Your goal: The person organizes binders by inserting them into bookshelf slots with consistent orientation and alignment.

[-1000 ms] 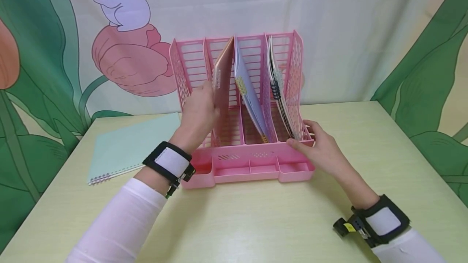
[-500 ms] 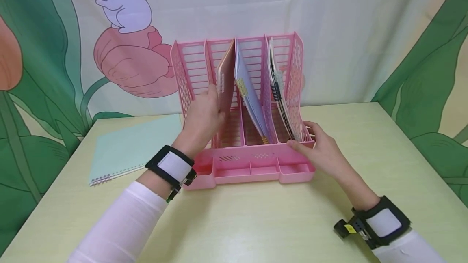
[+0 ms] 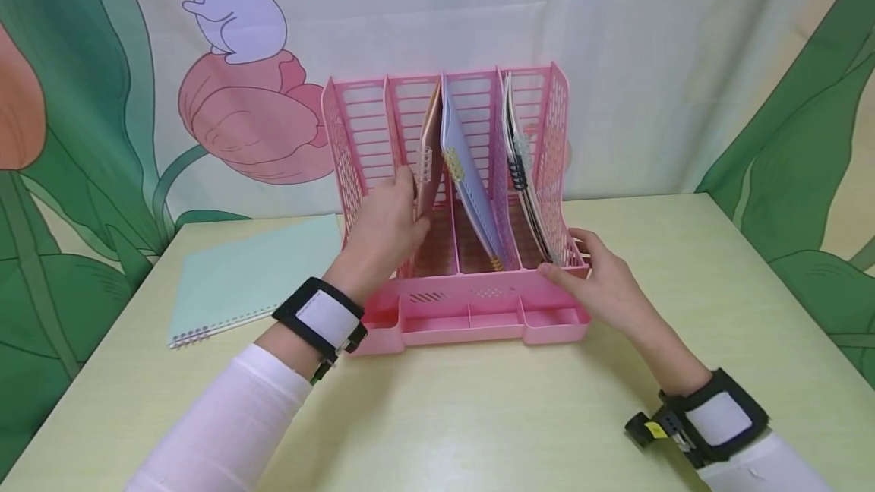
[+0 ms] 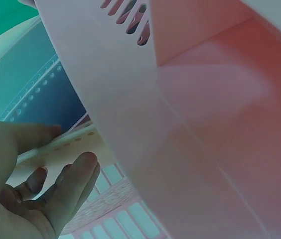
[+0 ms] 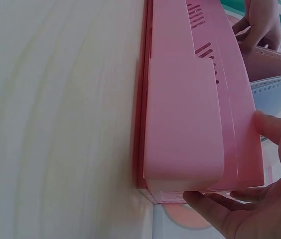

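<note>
A pink desktop file rack [image 3: 465, 279] stands upright on the table. In the head view my left hand [image 3: 386, 222] pinches the spiral edge of a brownish-pink notebook [image 3: 431, 150], which stands in the second compartment from the left. The left wrist view shows the thumb on one side of that notebook's punched edge and fingers on the other. To its right a blue notebook [image 3: 468, 188] leans in its own compartment. Thin black-spiral notebooks [image 3: 522, 173] stand in the rightmost one. My right hand [image 3: 608, 279] grips the rack's front right corner, thumb on the front wall, fingers around the side.
A mint-green spiral notebook [image 3: 249, 279] lies flat on the table [image 3: 478, 416], left of the rack. Low front trays [image 3: 492, 316] run along the rack's base. Behind hangs a printed cloth [image 3: 656, 74].
My left hand has shifted slightly right and down, and the brownish-pink notebook has swung to the right, more edge-on. The right hand keeps its grip on the rack's corner.
</note>
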The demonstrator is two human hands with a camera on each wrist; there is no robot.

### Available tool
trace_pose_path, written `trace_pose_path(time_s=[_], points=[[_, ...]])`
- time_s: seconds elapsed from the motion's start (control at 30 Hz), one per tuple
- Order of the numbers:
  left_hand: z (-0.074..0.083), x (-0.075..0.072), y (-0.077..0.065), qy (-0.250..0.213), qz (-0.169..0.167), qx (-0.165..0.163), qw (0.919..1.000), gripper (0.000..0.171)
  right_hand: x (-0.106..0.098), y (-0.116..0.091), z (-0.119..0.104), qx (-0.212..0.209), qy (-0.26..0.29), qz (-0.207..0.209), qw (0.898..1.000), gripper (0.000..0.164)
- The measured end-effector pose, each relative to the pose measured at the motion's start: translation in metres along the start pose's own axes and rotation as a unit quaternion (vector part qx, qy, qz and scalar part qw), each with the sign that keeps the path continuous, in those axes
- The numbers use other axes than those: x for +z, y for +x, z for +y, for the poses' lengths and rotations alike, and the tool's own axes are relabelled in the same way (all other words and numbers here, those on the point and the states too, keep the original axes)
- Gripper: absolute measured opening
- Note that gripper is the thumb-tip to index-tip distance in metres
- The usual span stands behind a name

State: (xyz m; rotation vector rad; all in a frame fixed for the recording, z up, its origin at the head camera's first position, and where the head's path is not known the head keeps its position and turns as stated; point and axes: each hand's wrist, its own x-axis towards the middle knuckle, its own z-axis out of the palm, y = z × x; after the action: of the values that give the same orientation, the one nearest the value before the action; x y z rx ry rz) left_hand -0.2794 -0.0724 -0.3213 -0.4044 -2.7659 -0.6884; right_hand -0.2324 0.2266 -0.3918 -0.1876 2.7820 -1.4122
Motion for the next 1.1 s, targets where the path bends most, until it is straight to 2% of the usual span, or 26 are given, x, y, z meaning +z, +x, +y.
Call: trace_pose_path(time_s=[0.4,0.57,0.73,0.9,1.1], points=[[0.0,0.002,-0.004,0.021,-0.015,-0.004,0.9997,0.065,0.0,-0.001,-0.001,0.0,-0.002,0.0,1.0,0.088],[-0.001,-0.001,-0.006,0.044,-0.008,0.003,0.999,0.072,0.001,-0.001,0.0,0.003,-0.001,0.001,1.0,0.088],[-0.002,-0.002,-0.01,0.04,0.001,0.007,0.9992,0.074,0.001,-0.001,0.002,0.0,-0.002,0.004,1.0,0.088],[-0.006,-0.004,-0.017,0.033,0.01,0.016,0.9993,0.068,0.0,-0.001,0.001,0.0,-0.003,0.005,1.0,0.088],[-0.012,-0.009,-0.025,0.004,0.022,0.021,0.9995,0.05,0.0,-0.002,-0.001,-0.003,-0.003,0.002,1.0,0.091]])
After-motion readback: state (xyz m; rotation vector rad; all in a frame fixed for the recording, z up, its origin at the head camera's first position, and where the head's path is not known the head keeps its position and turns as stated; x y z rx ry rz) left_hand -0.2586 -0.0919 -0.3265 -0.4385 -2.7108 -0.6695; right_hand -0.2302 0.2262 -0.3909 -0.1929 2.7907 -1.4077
